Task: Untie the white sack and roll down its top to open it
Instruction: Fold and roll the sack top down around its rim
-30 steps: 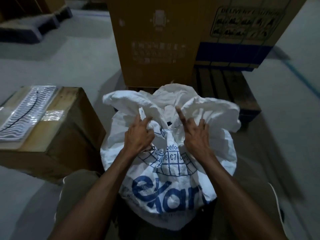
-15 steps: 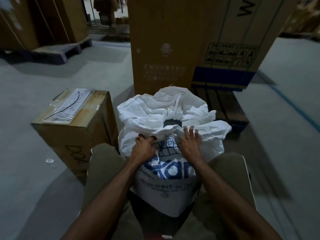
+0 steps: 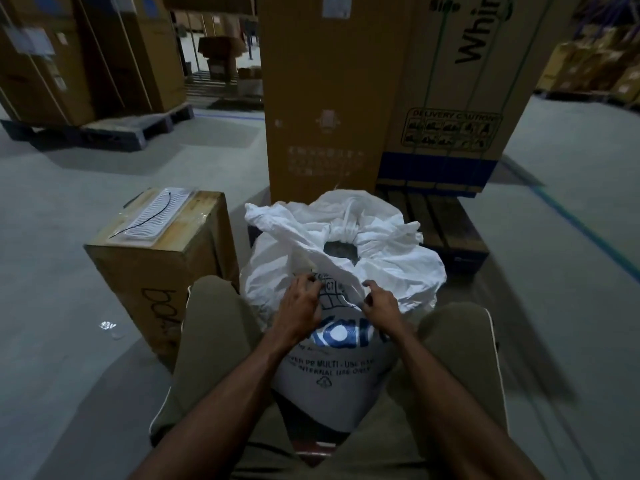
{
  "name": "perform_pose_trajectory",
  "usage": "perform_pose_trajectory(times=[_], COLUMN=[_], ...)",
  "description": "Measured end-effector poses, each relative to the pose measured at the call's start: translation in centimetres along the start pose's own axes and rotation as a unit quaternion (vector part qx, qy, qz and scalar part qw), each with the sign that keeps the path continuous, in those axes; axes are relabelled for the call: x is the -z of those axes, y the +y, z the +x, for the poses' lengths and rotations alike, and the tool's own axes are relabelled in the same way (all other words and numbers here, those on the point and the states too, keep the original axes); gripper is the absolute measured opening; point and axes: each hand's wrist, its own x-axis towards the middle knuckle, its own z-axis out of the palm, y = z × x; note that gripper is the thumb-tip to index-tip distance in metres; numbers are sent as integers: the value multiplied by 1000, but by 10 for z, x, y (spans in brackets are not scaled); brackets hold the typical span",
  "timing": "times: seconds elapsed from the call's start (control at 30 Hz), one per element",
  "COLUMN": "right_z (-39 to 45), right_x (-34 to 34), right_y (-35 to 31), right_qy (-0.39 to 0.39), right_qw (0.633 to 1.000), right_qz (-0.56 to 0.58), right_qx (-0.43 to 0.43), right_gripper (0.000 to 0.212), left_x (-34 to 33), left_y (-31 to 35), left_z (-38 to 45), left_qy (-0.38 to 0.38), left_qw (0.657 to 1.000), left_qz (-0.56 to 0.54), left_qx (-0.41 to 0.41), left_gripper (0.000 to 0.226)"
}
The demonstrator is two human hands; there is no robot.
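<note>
head view, looking fwd and down. white sack (image 3: 332,344) stands upright on the floor (image 3: 69,209) between the person's knees, its blue print and black small text facing the camera. top of the sack is already loose — fabric is bunched outward into a rumpled collar (image 3: 391,265) around a dark round mouth (image 3: 341,249), so the neck is open at centre.

left hand (image 3: 298,311) lies on the near-left edge of the collar, fingers curled over the fabric just above the printed grid; the grip looks closed on cloth, though the fingertips are partly hidden in the folds. right hand (image 3: 381,301) is at the near-right edge, just beside the left, thumb and forefinger pinched on a fold of the same collar w/ the other fingers curled in. both forearms run up from the bottom of frame and meet at the sack; the hands are near each other but not touching.

surroundings: short cardboard box (image 3: 156,268) stands just left of the sack, w/ a clear ribbed plastic tray (image 3: 159,216) and a thin black line on its top. tall cardboard carton (image 3: 325,98) rises directly behind the sack, beside a second printed carton (image 3: 460,98) on a wooden pallet (image 3: 443,223). more cartons on a dark pallet (image 3: 104,129) at far left — scene is dim.
</note>
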Motion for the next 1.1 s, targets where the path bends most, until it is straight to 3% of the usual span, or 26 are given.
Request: perform_pose_trajectory(times=[0.17, 0.27, 0.4, 0.53, 0.6, 0.73, 0.9, 1.0, 1.07, 1.1], right_z=[-10, -19, -33, -42, -46, -57, -67, -61, -57, -56], right_x=[-2, 2, 12, 20, 21, 20, 8, 3, -5, -9], right_y=[-9, -25, -35, -30, -29, -34, -19, -16, -18, -21], right_qy=[23, 8, -16, -66, -114, -208, -251, -163, -48, -7], right_qw=[995, 984, 985, 993, 991, 976, 967, 985, 997, 999], right_qz=[-70, -130, -110, -44, -26, -43, -16, 60, 34, 8], right_qx=[68, 124, 134, 84, 66, 49, 39, 21, 46, 52], right_gripper=[35, 36, 28, 14, 18, 17, 14, 19, 12, 16], left_x=[-18, -22, -24, -7, 4, 12, 2, -12, -23, -28], left_y=[0, 3, -9, -8, -6, 0, -9, -15, -16, -17], left_z=[12, 14, 12, 9, 7, 4, -5, -6, -3, -2], left_qy=[-7, 28, -16, -136, -186, -276, -379, -272, -145, -105], left_qw=[991, 979, 968, 984, 981, 958, 925, 959, 988, 994], left_qz=[105, 159, 226, 93, 42, 71, 19, -62, -37, 0], left_qx=[-88, -123, -106, -64, -35, -34, 15, 49, 39, 10], left_gripper=[89, 94, 73, 23, 20, 19, 26, 30, 28, 38])
